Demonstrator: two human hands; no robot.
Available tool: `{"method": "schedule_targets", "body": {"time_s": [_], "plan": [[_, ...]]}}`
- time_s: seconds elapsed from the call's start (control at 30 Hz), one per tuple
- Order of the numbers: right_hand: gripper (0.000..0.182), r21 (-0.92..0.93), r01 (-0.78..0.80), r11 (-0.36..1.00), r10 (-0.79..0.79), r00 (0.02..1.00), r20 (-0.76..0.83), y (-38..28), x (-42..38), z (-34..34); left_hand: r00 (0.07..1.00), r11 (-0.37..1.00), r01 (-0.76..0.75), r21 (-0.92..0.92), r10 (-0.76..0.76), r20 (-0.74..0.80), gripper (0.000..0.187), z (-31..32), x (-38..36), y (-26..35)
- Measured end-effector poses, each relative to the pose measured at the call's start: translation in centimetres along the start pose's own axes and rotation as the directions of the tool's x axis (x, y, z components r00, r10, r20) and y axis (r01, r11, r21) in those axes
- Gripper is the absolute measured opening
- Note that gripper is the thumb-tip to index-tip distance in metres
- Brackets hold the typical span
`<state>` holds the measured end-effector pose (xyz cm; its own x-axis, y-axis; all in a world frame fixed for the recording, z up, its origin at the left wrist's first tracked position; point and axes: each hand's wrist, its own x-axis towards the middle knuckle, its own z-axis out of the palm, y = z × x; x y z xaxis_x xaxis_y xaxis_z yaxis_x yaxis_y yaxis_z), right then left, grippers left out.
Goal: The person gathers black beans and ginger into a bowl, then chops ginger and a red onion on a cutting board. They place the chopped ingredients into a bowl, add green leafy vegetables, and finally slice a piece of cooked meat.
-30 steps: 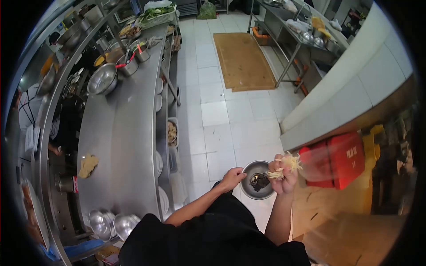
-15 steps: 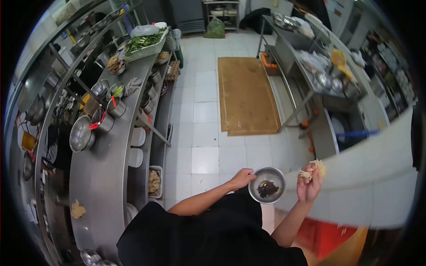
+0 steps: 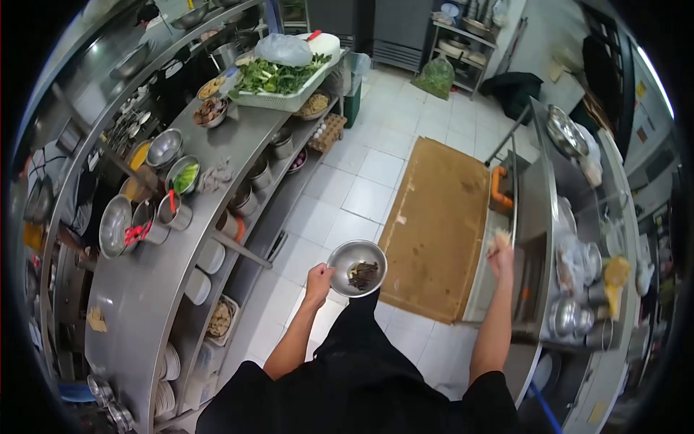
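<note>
My left hand (image 3: 318,284) grips the rim of a small steel bowl (image 3: 350,253), held out in front of me over the tiled floor. Dark strips (image 3: 366,275) lie in the bowl, with a few yellowish bits beside them. Off to the right, my right hand (image 3: 501,260) is closed around a bunch of pale, thin shreds (image 3: 499,237). The shreds poke out above the fingers and look slightly blurred. A wide gap separates the two hands.
A long steel counter (image 3: 137,296) on the left carries bowls, pots and a white basket (image 3: 285,99) of leafy greens. Brown cardboard (image 3: 434,231) covers part of the floor. On the right stands a steel table (image 3: 538,188) with metalware and plastic bags.
My view has turned and moved forward along the aisle. The bowl stays in my left hand, and the pale shreds stay in my right, which now reaches further forward.
</note>
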<state>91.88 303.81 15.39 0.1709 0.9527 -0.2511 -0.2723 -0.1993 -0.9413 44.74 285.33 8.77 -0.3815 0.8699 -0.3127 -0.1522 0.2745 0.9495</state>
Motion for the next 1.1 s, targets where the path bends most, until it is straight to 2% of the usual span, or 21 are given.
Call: {"method": "schedule_targets", "body": {"time_s": [0.03,0.17,0.2,0.23,0.4,0.43,0.5,0.57,0.6,0.63,0.7,0.73,0.77,0.8,0.83,0.87,0.9,1.0,1.03,1.07,1.1], "plan": [[0.016,-0.065,-0.119,0.991,0.113,0.990,-0.085,2.9,2.9,-1.0,0.998,1.000,-0.006,-0.015,0.005,-0.068,0.029,0.2,2.6,0.4],[0.021,0.221,-0.260,0.940,0.297,0.942,-0.157,18.4,12.5,-11.3,0.973,0.987,-0.120,0.106,0.138,-0.183,0.031,4.6,15.6,9.4],[0.021,0.285,-0.433,0.855,0.508,0.808,-0.297,16.1,10.9,-9.3,0.963,0.980,-0.145,0.138,0.172,-0.209,0.031,6.6,21.5,14.1],[0.021,0.344,-0.452,0.823,0.553,0.778,-0.300,15.7,9.9,-8.6,0.947,0.959,-0.254,0.128,0.273,-0.169,0.032,7.0,25.3,16.3],[0.018,0.432,-0.486,0.760,0.629,0.717,-0.301,19.4,13.2,-11.1,0.916,0.936,-0.349,0.039,0.349,-0.199,0.030,10.6,44.1,28.6],[0.019,0.387,-0.525,0.758,0.646,0.688,-0.332,19.0,14.8,-10.1,0.920,0.939,-0.333,-0.083,0.304,-0.247,0.030,11.3,47.3,31.1],[0.020,0.327,-0.573,0.752,0.659,0.657,-0.365,16.9,17.4,-8.2,0.859,0.914,-0.400,-0.070,0.347,-0.376,0.025,10.6,55.1,33.9],[0.023,0.316,-0.689,0.652,0.750,0.528,-0.398,13.4,22.3,-4.9,0.744,0.882,-0.465,0.071,0.433,-0.509,0.023,8.8,60.8,36.7],[0.023,0.299,-0.703,0.645,0.753,0.518,-0.406,13.0,24.6,-4.5,0.654,0.839,-0.462,0.287,0.541,-0.529,0.021,5.5,64.8,36.6],[0.023,0.216,-0.736,0.642,0.738,0.517,-0.433,13.0,27.3,-4.1,0.641,0.860,-0.469,0.202,0.489,-0.591,0.024,5.5,63.6,39.2],[0.023,0.058,-0.776,0.627,0.720,0.550,-0.424,11.8,35.4,-2.2,0.468,0.834,-0.506,0.219,0.479,-0.742,0.027,1.5,64.9,41.1],[0.022,0.002,-0.613,0.790,0.602,0.775,-0.192,10.1,39.0,-0.1,0.435,0.880,-0.402,0.253,0.427,-0.793,0.029,-3.1,66.4,40.3],[0.021,0.012,-0.425,0.905,0.424,0.904,0.048,7.5,41.6,2.8,0.322,0.885,-0.410,0.222,0.368,-0.872,0.036,-7.2,67.9,39.1],[0.019,-0.080,-0.511,0.856,0.514,0.857,0.026,7.4,47.3,4.3,0.187,0.859,-0.021,0.512,0.506,-0.842,0.043,-10.2,67.1,38.1],[0.017,-0.168,-0.575,0.800,0.583,0.812,-0.003,7.3,54.2,6.5,0.211,0.804,0.167,0.571,0.536,-0.817,0.048,-12.4,65.8,37.6],[0.013,-0.308,-0.518,0.798,0.532,0.846,-0.045,4.0,58.3,11.6,0.318,0.795,0.344,0.500,0.402,-0.859,0.049,-17.3,65.5,35.7],[0.019,-0.461,-0.456,0.761,0.491,0.870,-0.049,1.4,62.7,16.5,0.195,0.696,0.517,0.499,0.473,-0.859,0.050,-20.0,65.4,33.9],[0.017,-0.630,-0.223,0.744,0.442,0.871,0.213,-4.8,73.4,30.8,0.207,0.625,0.560,0.544,0.530,-0.822,0.055,-18.2,63.5,35.5],[0.017,-0.617,-0.083,0.782,0.379,0.850,0.366,-7.3,74.4,37.0,0.312,0.558,0.627,0.543,0.459,-0.832,0.047,-19.0,63.5,36.3],[0.016,-0.644,0.010,0.765,0.394,0.784,0.480,-9.4,75.5,42.7,0.299,0.567,0.638,0.521,0.441,-0.846,0.047,-19.1,63.0,36.8],[0.015,-0.621,0.077,0.780,0.411,0.685,0.601,-11.5,75.5,48.3,0.355,0.772,0.464,0.434,0.287,-0.890,0.044,-19.0,62.4,37.7]]}}
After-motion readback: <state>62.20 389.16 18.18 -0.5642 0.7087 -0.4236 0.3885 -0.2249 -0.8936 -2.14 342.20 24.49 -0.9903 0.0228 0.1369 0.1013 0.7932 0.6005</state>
